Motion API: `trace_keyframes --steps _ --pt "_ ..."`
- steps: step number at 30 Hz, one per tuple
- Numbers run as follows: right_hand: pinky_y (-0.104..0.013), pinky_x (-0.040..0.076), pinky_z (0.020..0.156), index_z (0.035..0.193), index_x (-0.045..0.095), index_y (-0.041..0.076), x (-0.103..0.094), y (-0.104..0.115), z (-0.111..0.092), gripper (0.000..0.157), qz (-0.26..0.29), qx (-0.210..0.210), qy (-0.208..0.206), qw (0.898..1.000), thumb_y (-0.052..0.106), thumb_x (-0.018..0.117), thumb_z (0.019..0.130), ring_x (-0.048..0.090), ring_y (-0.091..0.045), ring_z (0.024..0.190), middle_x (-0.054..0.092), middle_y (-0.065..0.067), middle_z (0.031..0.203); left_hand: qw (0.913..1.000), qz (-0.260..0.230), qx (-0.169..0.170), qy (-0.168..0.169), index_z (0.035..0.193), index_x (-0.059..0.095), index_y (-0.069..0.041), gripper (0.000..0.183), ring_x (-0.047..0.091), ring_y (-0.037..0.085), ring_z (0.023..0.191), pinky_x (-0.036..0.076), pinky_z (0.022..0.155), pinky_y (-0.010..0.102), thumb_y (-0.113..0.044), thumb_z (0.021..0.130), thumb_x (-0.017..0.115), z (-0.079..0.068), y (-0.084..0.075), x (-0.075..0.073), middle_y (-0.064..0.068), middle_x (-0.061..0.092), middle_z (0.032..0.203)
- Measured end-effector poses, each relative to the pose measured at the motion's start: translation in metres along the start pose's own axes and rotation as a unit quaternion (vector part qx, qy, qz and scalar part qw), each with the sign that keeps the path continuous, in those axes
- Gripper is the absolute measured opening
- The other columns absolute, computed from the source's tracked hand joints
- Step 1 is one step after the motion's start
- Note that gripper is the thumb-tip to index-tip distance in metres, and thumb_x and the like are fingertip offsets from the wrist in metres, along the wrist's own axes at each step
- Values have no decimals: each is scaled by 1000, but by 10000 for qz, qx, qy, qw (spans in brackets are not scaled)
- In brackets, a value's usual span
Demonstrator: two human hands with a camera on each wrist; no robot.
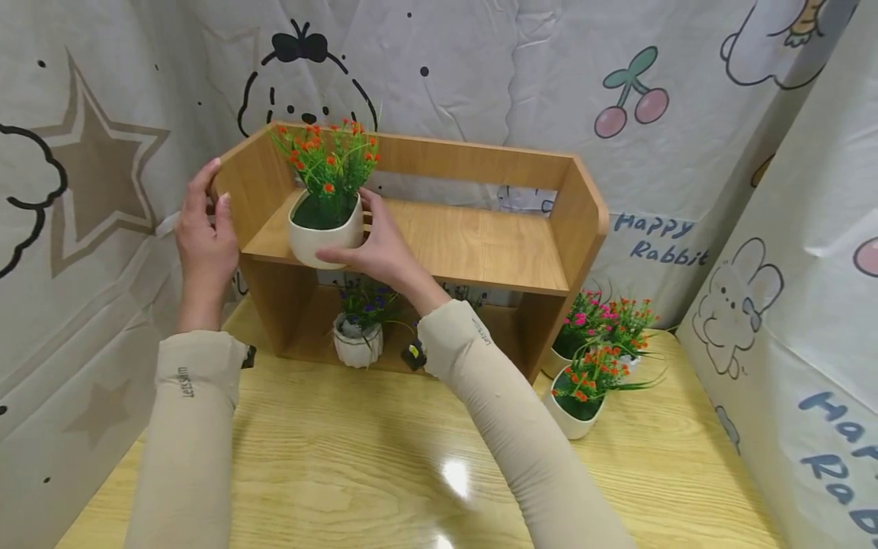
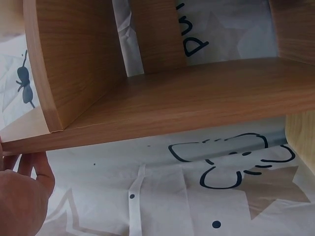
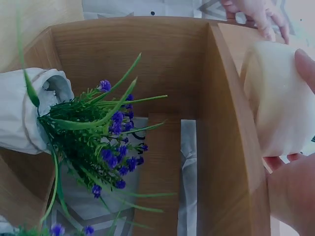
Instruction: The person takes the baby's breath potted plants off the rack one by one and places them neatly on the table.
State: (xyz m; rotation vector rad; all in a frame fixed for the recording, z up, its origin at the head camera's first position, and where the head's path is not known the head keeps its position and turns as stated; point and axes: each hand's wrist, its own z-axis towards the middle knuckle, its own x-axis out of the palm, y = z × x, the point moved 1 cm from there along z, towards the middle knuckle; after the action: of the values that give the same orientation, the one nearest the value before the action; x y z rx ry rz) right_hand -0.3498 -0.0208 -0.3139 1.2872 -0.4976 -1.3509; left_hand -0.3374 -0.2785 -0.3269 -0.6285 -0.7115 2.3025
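My right hand (image 1: 386, 248) grips a white cup-shaped flowerpot (image 1: 325, 238) from its right side, thumb across the front. Orange flowers (image 1: 329, 156) with green leaves stand upright in it. The pot is at the left end of the upper board of a wooden two-tier shelf (image 1: 473, 236), overlapping its front edge in the head view. In the right wrist view the pot (image 3: 283, 98) shows close beside that board. My left hand (image 1: 208, 248) holds the shelf's left side panel (image 1: 250, 183) by its front edge; its fingertips lie against the outer face in the left wrist view.
On the lower tier stands a white pot (image 1: 358, 343) with purple flowers (image 3: 115, 157), and another plant is partly hidden behind my right forearm. Right of the shelf, several potted plants with pink and orange flowers (image 1: 583, 381) stand on the wooden table (image 1: 329, 457). Printed cloth (image 1: 466, 69) hangs around it.
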Motion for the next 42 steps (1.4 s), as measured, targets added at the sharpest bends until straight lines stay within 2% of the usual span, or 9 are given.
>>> trace_keyframes --steps 9,18,28,34,42 --pt "-43 48 109 163 24 19 -18 2 -26 111 426 11 5 9991 23 93 76 45 -26 141 38 -5 158 9998 -1 -96 168 154 48 -32 45 54 29 133 41 115 48 -23 110 48 -1 -1 -1 7 52 155" --pt "-48 44 114 161 25 21 -37 -2 -49 107 587 93 4 9982 20 92 77 44 -28 143 37 -6 158 9997 -51 -138 178 154 49 -33 45 53 26 135 40 117 45 -24 110 48 -3 0 0 3 52 156" --pt "-48 47 110 158 29 23 -58 -3 -75 104 564 91 2 9984 20 92 77 49 -30 140 39 -6 156 9999 -131 -62 79 152 51 -29 43 55 27 129 41 114 45 -22 110 48 -2 -2 0 5 54 154" --pt "-50 48 110 156 32 22 -72 -6 -91 100 495 160 -101 9986 17 92 76 51 -32 141 41 -6 157 9997 -17 -163 173 154 48 -32 44 54 28 131 42 114 47 -24 110 47 -3 -2 -1 5 52 155" --pt "-57 47 109 155 33 20 -98 -8 -125 99 153 271 -234 9992 19 92 76 52 -34 139 40 -5 158 9997 -41 -164 177 153 49 -33 44 54 27 133 41 115 46 -23 110 48 -2 0 -2 5 52 155"
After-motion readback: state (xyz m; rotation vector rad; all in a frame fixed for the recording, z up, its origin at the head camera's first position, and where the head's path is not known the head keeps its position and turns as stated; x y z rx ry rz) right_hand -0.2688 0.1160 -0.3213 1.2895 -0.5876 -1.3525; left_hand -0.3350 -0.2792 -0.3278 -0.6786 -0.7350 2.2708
